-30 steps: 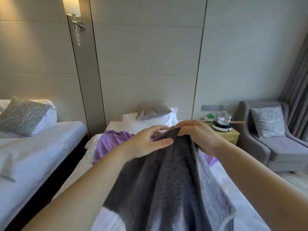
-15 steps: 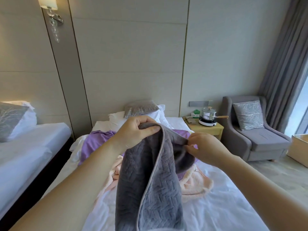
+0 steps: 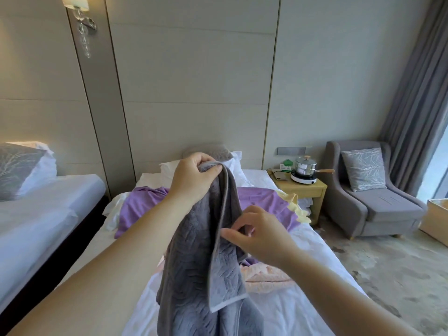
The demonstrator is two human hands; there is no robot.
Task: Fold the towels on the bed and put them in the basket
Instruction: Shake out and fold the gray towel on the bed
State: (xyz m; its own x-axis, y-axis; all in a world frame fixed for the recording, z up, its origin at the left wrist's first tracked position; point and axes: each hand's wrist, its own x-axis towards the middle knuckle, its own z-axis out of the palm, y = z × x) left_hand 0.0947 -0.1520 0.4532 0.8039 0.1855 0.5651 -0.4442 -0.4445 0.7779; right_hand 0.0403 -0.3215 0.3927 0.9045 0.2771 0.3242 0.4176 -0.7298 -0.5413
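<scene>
Held up over the bed (image 3: 303,311), a grey textured towel (image 3: 201,263) hangs from the left hand (image 3: 194,177), whose fingers grip its bunched top edge. The right hand (image 3: 261,238) pinches the pale-trimmed side edge lower down. A neat fold likely calls for running that pinch down to the bottom corner, then lifting it square to the top. A purple towel (image 3: 143,207) and a pink towel (image 3: 266,275) lie unfolded beyond.

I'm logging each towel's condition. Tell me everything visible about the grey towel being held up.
The grey towel looks plush, with an embossed wavy texture and a lighter bound edge. It hangs above the bed, doubled over, one bottom corner showing. The left hand grips its top; the right hand pinches its edge partway down. Its lower end leaves the frame.
</scene>
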